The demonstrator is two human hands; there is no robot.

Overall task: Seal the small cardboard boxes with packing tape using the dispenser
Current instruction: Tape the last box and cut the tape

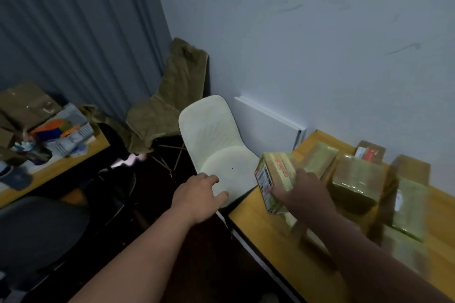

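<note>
A pale wall (pixel 320 32) meets a grey curtain (pixel 73 19) in the corner of a dim room, and a yellow table (pixel 278 236) stands against the wall at the right. On the table, near its left edge, a small taped box (pixel 273 177) with a printed label on its end is tilted up on one side. The right hand (pixel 305 192) lies over this box from the near side, its fingers curled round the labelled end; motion blur hides how firmly they grip. Behind the box and further along the table sit several more taped boxes (pixel 357 179), close together and partly stacked, blurred as well. A small brown carton (pixel 370 152) with a red-and-white label lies at the table's far side by the wall. No dispenser can be made out on the table. Just left of the table stands a cream chair (pixel 214 140), and the left hand (pixel 202 192) hovers at the front edge of its seat, fingers loosely bent and holding nothing; whether it touches the seat cannot be told. A white board (pixel 268 125) leans on the wall between chair and table. Beyond the chair, further from the table, a folding chair with olive cloth (pixel 167 106) sits in the corner, and a second table (pixel 54 167) at the far left carries cluttered items.
</note>
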